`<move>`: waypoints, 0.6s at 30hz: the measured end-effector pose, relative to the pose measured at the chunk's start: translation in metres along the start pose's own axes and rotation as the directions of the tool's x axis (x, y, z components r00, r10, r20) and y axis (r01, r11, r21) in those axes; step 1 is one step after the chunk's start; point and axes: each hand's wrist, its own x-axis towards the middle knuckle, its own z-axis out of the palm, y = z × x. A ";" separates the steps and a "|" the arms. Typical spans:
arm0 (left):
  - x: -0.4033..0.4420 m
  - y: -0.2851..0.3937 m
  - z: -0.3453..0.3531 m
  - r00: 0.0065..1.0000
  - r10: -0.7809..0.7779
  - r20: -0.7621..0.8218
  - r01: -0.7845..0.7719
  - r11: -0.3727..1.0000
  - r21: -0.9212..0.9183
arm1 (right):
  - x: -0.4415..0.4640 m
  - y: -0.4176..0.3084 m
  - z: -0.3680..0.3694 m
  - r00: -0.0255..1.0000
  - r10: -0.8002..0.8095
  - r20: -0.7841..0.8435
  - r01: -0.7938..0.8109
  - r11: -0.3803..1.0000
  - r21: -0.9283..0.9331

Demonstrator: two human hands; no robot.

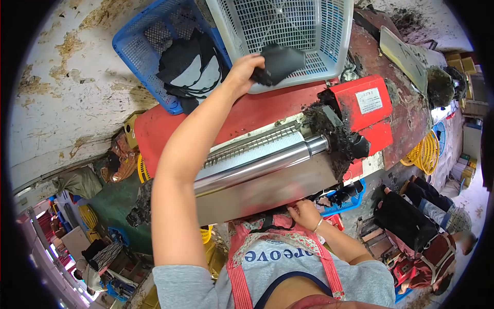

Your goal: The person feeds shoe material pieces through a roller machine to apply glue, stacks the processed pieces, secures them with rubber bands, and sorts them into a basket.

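The left hand (246,72) grips thin black pieces (284,63) over the white plastic mesh basket (334,36); the right hand (307,214) curls beside smooth metal (242,199), its hold unclear.

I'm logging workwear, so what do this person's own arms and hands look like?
Short, plain grey sleeves leave both forearms bare. The left hand and right hand are ungloved, with a thin, pale bracelet around the right wrist.
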 end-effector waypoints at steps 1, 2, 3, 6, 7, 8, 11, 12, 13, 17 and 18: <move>-0.010 -0.003 -0.006 0.997 -0.045 0.064 0.044 0.999 0.010 | -0.001 0.000 -0.001 1.000 0.024 0.003 -0.024 0.999 0.031; -0.022 -0.004 -0.013 0.994 -0.094 0.052 0.092 0.995 0.037 | 0.000 -0.001 -0.002 0.999 0.042 0.034 -0.042 0.999 0.021; -0.038 -0.003 -0.024 0.990 -0.139 0.037 0.137 0.989 0.063 | 0.000 0.003 -0.001 0.997 0.052 0.052 -0.052 0.999 0.014; -0.083 0.015 -0.054 0.976 -0.199 -0.087 0.211 0.964 0.164 | 0.005 0.006 0.004 0.993 0.059 0.099 -0.058 0.998 -0.012; -0.094 0.024 -0.064 0.969 -0.203 -0.140 0.228 0.953 0.199 | 0.008 0.001 0.002 0.993 0.049 0.105 -0.047 0.999 -0.019; -0.102 0.031 -0.078 0.967 -0.197 -0.161 0.232 0.943 0.239 | 0.009 -0.003 0.002 0.993 0.042 0.111 -0.039 0.999 -0.026; -0.121 0.044 -0.087 0.965 -0.144 -0.221 0.218 0.907 0.360 | 0.015 0.003 0.013 0.995 -0.067 0.069 0.074 0.991 -0.111; -0.123 0.043 -0.083 0.967 -0.128 -0.219 0.204 0.907 0.368 | 0.016 0.001 0.014 0.994 -0.074 0.078 0.084 0.987 -0.137; -0.123 0.041 -0.078 0.970 -0.114 -0.215 0.190 0.906 0.377 | 0.018 -0.002 0.014 0.993 -0.079 0.085 0.092 0.982 -0.163; -0.098 0.022 -0.032 0.973 -0.132 -0.187 0.180 0.946 0.271 | 0.019 -0.002 0.019 0.987 -0.127 0.095 0.142 0.975 -0.173; -0.084 0.014 -0.024 0.982 -0.070 -0.176 0.123 0.944 0.307 | 0.019 -0.004 0.016 0.990 -0.080 0.113 0.097 0.984 -0.152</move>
